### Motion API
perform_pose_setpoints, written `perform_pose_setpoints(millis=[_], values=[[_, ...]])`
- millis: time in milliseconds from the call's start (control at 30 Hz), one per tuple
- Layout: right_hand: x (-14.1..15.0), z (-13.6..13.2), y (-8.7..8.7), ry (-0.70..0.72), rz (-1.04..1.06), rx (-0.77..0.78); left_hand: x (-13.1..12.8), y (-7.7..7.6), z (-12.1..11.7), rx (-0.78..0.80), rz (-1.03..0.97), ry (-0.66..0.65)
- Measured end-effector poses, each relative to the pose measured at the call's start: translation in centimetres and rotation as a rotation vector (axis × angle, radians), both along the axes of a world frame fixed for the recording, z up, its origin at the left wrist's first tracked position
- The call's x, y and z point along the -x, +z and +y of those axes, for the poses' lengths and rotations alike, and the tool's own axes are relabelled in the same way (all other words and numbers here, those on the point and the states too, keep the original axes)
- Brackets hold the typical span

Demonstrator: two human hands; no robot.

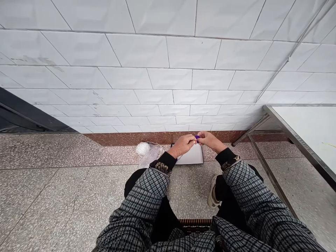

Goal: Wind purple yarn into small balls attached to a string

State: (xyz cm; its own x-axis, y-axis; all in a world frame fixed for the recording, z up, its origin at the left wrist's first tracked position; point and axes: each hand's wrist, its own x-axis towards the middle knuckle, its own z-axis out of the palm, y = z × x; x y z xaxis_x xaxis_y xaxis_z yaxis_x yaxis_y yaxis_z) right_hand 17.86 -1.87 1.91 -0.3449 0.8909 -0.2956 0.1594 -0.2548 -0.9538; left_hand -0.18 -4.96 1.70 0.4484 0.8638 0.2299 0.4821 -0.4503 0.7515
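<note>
Both hands meet in front of me, fingers pinched round a small purple piece. My left hand grips it from the left and my right hand from the right. The piece is mostly covered by the fingertips, so its kind does not show. Below and behind the hands, a shallow white tray or box lid with a dark rim lies on the floor. A ball of white yarn sits left of it, by a clear plastic bag.
A metal-framed table with a pale top stands at the right. The white tiled wall rises ahead above a brown skirting. A dark panel leans in from the left. Speckled floor lies below, and a shoe is between my arms.
</note>
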Motion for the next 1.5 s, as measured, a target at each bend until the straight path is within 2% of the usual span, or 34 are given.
perform_pose_setpoints(millis=[67,133,200,267,367,467,533,600,667,700,767,833,933,1000,1067,1167,1233,1300,1400,1467,1500], values=[[-0.1,-0.3,0.2,0.188,-0.031,0.021,0.4,0.0,0.3,0.011,-0.014,0.084],[-0.2,-0.6,0.6,0.282,0.053,0.052,0.7,-0.2,0.6,0.036,0.0,0.171],[-0.2,-0.7,1.1,0.231,0.204,0.07,0.8,-0.5,0.9,0.068,0.021,0.237],[-0.2,-0.6,1.3,0.104,0.352,0.079,0.5,-0.9,0.9,0.099,0.033,0.243],[-0.2,-0.1,1.0,-0.094,0.463,0.056,-0.2,-1.2,0.5,0.104,0.043,0.098],[-0.1,0.4,0.1,-0.2,0.357,-0.022,-0.8,-0.9,0.0,0.049,0.052,-0.083],[-0.1,0.4,-0.4,-0.159,0.167,-0.065,-0.7,-0.6,-0.1,0.007,0.038,-0.094],[-0.1,0.2,-0.5,0.013,-0.004,-0.04,-0.4,-0.3,0.1,-0.024,0.012,-0.014],[-0.2,-0.2,-0.2,0.214,-0.022,0.036,0.0,-0.3,0.5,-0.023,-0.004,0.101],[-0.3,-0.3,0.1,0.266,0.034,0.073,0.2,-0.4,0.7,-0.009,-0.003,0.159],[-0.4,-0.5,0.7,0.226,0.22,0.113,0.3,-0.7,1.0,0.027,0.009,0.245],[-0.5,-0.4,1.1,0.066,0.392,0.116,0.1,-1.0,1.0,0.053,0.023,0.249],[-0.5,0.1,1.0,-0.129,0.483,0.072,-0.6,-1.0,0.5,0.064,0.025,0.07],[-0.4,0.3,0.5,-0.171,0.396,0.024,-0.9,-0.8,0.2,0.05,0.02,-0.054],[-0.3,0.4,-0.1,-0.146,0.222,-0.026,-1.0,-0.5,0.0,0.019,0.015,-0.09],[-0.2,0.1,-0.5,0.016,-0.015,-0.044,-0.5,-0.2,0.1,-0.021,-0.003,-0.024],[-0.4,-0.2,-0.3,0.181,-0.056,0.007,-0.1,-0.1,0.4,-0.026,-0.01,0.039],[-0.5,-0.5,0.2,0.275,0.013,0.07,0.3,-0.2,0.7,-0.003,-0.001,0.113],[-0.6,-0.6,0.9,0.206,0.231,0.128,0.3,-0.7,1.0,0.069,0.035,0.217],[-0.6,-0.5,1.1,0.09,0.352,0.129,0.0,-0.9,0.9,0.112,0.056,0.198],[-0.5,-0.4,1.1,0.026,0.391,0.116,-0.2,-1.0,0.8,0.125,0.064,0.148]])
